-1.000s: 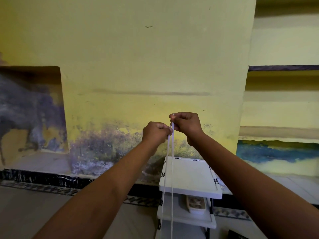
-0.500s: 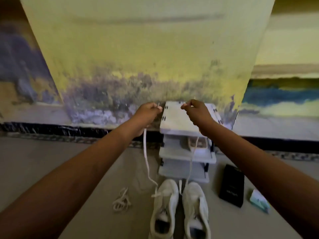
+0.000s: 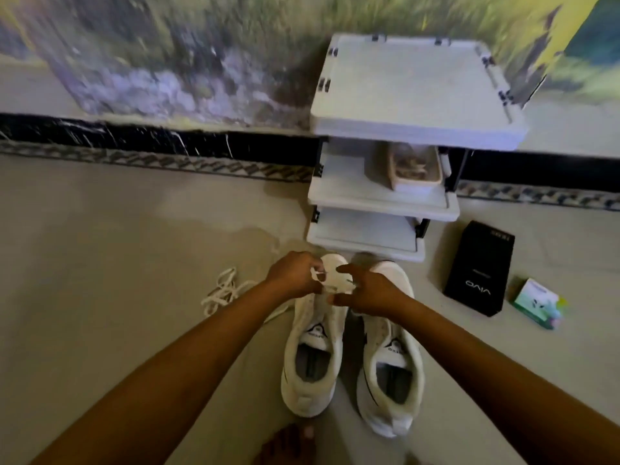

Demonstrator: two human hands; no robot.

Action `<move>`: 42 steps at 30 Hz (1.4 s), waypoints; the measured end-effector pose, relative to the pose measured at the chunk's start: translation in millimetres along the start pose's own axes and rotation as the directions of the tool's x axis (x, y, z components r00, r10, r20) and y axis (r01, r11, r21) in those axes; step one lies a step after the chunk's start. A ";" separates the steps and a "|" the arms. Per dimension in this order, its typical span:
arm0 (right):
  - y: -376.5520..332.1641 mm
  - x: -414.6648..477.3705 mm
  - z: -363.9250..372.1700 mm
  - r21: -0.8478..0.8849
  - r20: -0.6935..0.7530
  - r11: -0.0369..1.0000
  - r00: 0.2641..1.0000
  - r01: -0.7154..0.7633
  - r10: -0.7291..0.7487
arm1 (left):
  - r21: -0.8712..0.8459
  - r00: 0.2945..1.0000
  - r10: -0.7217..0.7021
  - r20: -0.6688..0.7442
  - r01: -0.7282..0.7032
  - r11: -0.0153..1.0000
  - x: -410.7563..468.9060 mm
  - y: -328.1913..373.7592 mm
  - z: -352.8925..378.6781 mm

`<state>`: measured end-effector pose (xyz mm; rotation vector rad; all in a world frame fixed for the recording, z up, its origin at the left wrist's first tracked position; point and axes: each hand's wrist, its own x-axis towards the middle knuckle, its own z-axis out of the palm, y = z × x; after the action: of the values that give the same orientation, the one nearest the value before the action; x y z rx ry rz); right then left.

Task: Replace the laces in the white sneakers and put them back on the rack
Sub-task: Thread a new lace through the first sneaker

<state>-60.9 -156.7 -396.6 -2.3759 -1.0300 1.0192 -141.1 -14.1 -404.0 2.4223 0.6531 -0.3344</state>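
Two white sneakers stand side by side on the floor, toes toward the rack: the left sneaker [image 3: 313, 357] and the right sneaker [image 3: 391, 370]. My left hand [image 3: 293, 275] pinches a white lace [image 3: 318, 275] over the left sneaker's front. Just right of it, my right hand [image 3: 367, 290] hovers at the same spot with index finger and thumb extended; whether it holds the lace is hidden. The white three-shelf rack [image 3: 412, 129] stands just beyond the toes. A loose heap of old white laces [image 3: 223, 292] lies on the floor to the left.
A small tray [image 3: 416, 169] sits on the rack's middle shelf. A black phone box [image 3: 479, 268] and a small green box [image 3: 536, 303] lie on the floor to the right. The wall with a black skirting runs behind. My bare foot [image 3: 288, 444] shows at the bottom edge.
My hands came down from chest height, where they held the lace ends up and apart, to the front of the left sneaker. The camera tilted down to the floor.
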 end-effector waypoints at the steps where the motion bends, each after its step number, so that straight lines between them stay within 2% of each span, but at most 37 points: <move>1: 4.3 2.0 8.9 0.025 0.014 1.000 1.000 -0.012 0.012 | 0.051 1.000 0.000 0.011 -0.001 0.999 4.6 -2.4 11.6; 7: 16.9 19.9 38.2 -0.018 0.012 0.998 0.998 -0.054 0.054 | 0.155 0.996 0.003 -0.088 0.010 0.988 10.2 -8.1 40.7; 11: 16.7 20.5 38.9 -0.024 0.019 0.998 0.998 -0.059 0.059 | 0.251 0.995 0.060 -0.082 -0.038 0.967 8.6 -7.9 45.1; 13: 17.6 21.0 36.9 -0.008 0.038 0.998 0.997 -0.061 0.061 | 0.219 0.995 0.074 -0.060 -0.059 0.974 8.2 -8.4 40.4; 14: 18.6 20.7 35.6 0.011 0.049 0.998 0.997 -0.065 0.064 | 0.118 0.996 0.063 -0.060 -0.055 0.992 7.8 -9.6 36.4; 16: 18.5 21.9 33.2 0.028 0.071 0.997 0.995 -0.071 0.069 | -0.221 0.996 0.022 -0.086 -0.040 0.974 7.1 -18.2 28.6; 18: 18.8 23.2 33.9 0.008 0.089 0.997 0.993 -0.073 0.072 | -0.516 0.992 -0.087 -0.096 0.025 0.856 0.2 -22.5 25.2; 19: 17.7 24.2 35.1 -0.002 0.095 0.998 0.993 -0.068 0.068 | -0.601 0.987 -0.144 -0.071 0.073 0.796 -3.3 -23.5 24.6; 21: 16.6 24.6 37.2 -0.014 0.100 0.998 0.993 -0.058 0.059 | -0.666 0.977 -0.214 0.003 0.162 0.729 -8.9 -21.7 26.4; 24: 15.2 23.3 38.9 -0.036 0.090 0.998 0.994 -0.051 0.054 | -0.618 0.977 -0.212 -0.028 0.149 0.772 -7.8 -29.3 28.0; 26: 15.7 21.3 39.5 -0.038 0.085 0.999 0.996 -0.038 0.041 | -0.488 0.981 -0.182 -0.060 0.131 0.863 -6.6 -37.0 22.1; 29: 16.7 20.3 41.4 -0.050 0.082 0.999 0.996 -0.020 0.024 | -0.280 0.983 -0.182 0.009 0.177 0.944 -8.2 -47.7 19.1; 34: 15.1 22.3 42.5 -0.069 0.081 0.997 0.996 -0.034 0.039 | -0.258 0.988 -0.156 0.011 0.153 0.954 -11.8 -44.5 25.1; 36: 16.0 21.1 42.8 -0.074 0.076 0.997 0.996 -0.037 0.043 | -0.420 0.987 -0.155 0.033 0.154 0.894 -13.5 -39.0 14.5; 38: 17.2 21.1 43.0 -0.061 0.070 0.997 0.997 -0.037 0.041 | -0.657 0.980 -0.194 0.043 0.174 0.734 -16.5 -40.9 -1.4; 40: 17.9 22.2 43.3 -0.043 0.075 0.998 0.996 -0.045 0.048 | -0.804 0.971 -0.237 0.035 0.168 0.571 -22.0 -48.2 -13.2; 41: 17.8 22.2 43.2 -0.036 0.079 0.998 0.996 -0.047 0.050 | -0.820 0.963 -0.269 0.015 0.166 0.548 -24.5 -50.3 -17.4; 42: 17.0 22.2 42.7 -0.027 0.081 0.999 0.996 -0.046 0.048 | -0.783 0.951 -0.309 -0.015 0.181 0.595 -25.0 -51.9 -20.2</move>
<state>-73.6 -150.1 -445.7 -2.4069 -1.0252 1.1346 -187.9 25.1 -403.9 1.5139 0.9673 0.0458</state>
